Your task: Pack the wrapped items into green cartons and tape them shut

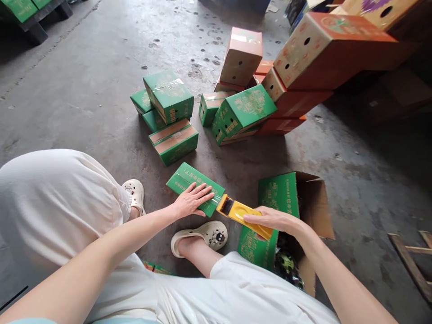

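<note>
My left hand [193, 199] lies flat with fingers spread on the top of a small green carton [185, 177] printed with gold lettering. A strip of clear tape runs along that top. My right hand [275, 219] grips a yellow tape dispenser [241, 212], its head touching the carton's right edge, where the tape reaches it. Close to my right hand stands an opened green box [278, 193] with its brown flap [319, 209] folded out. Dark glossy packets [286, 267] show at its mouth. The carton's lower sides are mostly hidden.
Taped green cartons [173, 141] are stacked ahead, with more green ones [248, 108] to their right. Taller orange boxes [303, 58] lean behind those. A wooden frame [410, 265] lies at the right. My shoes [219, 235] rest on the concrete floor [84, 103] near the carton.
</note>
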{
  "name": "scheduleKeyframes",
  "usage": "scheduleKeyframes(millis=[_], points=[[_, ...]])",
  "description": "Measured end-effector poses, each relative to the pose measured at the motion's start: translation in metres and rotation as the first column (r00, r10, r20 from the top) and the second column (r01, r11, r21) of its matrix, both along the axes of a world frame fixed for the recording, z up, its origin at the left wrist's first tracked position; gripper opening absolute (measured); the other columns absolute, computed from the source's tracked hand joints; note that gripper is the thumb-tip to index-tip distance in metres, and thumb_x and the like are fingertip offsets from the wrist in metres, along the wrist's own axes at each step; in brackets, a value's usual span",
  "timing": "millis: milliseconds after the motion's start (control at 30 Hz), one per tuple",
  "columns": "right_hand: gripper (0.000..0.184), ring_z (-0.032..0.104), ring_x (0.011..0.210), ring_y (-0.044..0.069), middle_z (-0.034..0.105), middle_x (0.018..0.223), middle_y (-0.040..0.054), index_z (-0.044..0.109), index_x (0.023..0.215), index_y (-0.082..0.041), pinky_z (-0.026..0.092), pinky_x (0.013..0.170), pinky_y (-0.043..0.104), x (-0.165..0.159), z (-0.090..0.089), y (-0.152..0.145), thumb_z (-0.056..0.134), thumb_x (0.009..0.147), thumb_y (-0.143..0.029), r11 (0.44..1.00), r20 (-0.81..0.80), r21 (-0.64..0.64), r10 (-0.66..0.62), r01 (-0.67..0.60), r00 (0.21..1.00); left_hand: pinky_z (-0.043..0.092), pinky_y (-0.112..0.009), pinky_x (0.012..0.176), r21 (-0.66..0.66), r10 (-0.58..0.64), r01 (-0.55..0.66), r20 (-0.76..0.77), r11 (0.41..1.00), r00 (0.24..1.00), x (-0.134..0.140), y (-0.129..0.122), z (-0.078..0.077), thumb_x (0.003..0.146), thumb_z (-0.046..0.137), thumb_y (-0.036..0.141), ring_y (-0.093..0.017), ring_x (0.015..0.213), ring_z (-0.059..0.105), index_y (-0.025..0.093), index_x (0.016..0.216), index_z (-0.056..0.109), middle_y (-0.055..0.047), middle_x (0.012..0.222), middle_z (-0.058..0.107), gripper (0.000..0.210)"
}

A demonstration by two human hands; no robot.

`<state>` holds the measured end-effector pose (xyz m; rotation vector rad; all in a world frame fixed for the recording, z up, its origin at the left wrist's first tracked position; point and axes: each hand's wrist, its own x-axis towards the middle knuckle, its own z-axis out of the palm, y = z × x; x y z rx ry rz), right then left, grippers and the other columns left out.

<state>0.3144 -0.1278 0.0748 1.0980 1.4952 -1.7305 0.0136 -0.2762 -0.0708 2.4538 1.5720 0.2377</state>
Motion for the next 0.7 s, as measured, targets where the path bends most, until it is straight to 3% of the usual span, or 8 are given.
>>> scheduleKeyframes(millis=[167,433,533,700], points=[[0.072,0.065,0.054,0.020,0.068,0.065,0.0048,0.061,0.075,-0.019,0.053,0.051,0.029,0.040,0.004,-0.004,0.075,0.062,-0.088,0.998,0.194,-0.003,-0.060,0.062,0.979,0.004,-0.049,0.130,-0.001,0.002,-0.002,0.002,1.000,1.000,0.000,-0.002,0.002,0.092,0.060,0.071,-0.030,0.161,0.019,0.027,0.167,0.027,-0.008,0.173,0.027,0.093],[0.075,0.067,0.057,0.022,0.069,0.064,0.0062,0.062,0.072,-0.020,0.055,0.054,0.029,0.025,-0.003,0.001,0.072,0.058,-0.093,0.999,0.244,0.023,-0.042,0.037,0.969,0.006,-0.052,0.130,0.016,0.001,-0.001,0.009,1.000,1.000,0.002,-0.001,-0.001,0.091,0.061,0.071,-0.031,0.160,0.021,0.028,0.167,0.029,-0.009,0.172,0.028,0.093],[0.073,0.065,0.056,0.020,0.069,0.066,0.0059,0.062,0.073,-0.020,0.053,0.052,0.029,0.037,0.008,0.000,0.072,0.061,-0.091,0.999,0.223,0.017,-0.035,0.032,0.974,0.007,-0.052,0.130,0.025,0.005,-0.005,0.004,1.000,1.000,0.002,-0.002,-0.002,0.091,0.061,0.071,-0.031,0.161,0.020,0.028,0.167,0.027,-0.008,0.173,0.026,0.094],[0.067,0.061,0.056,0.017,0.065,0.065,0.0028,0.060,0.075,-0.020,0.052,0.054,0.027,0.075,0.032,-0.023,0.073,0.067,-0.086,0.989,0.202,0.025,-0.146,0.143,0.968,0.008,-0.052,0.130,0.028,-0.010,0.010,-0.005,1.000,1.000,0.001,-0.003,-0.003,0.092,0.060,0.071,-0.031,0.161,0.020,0.029,0.168,0.026,-0.008,0.173,0.027,0.093]])
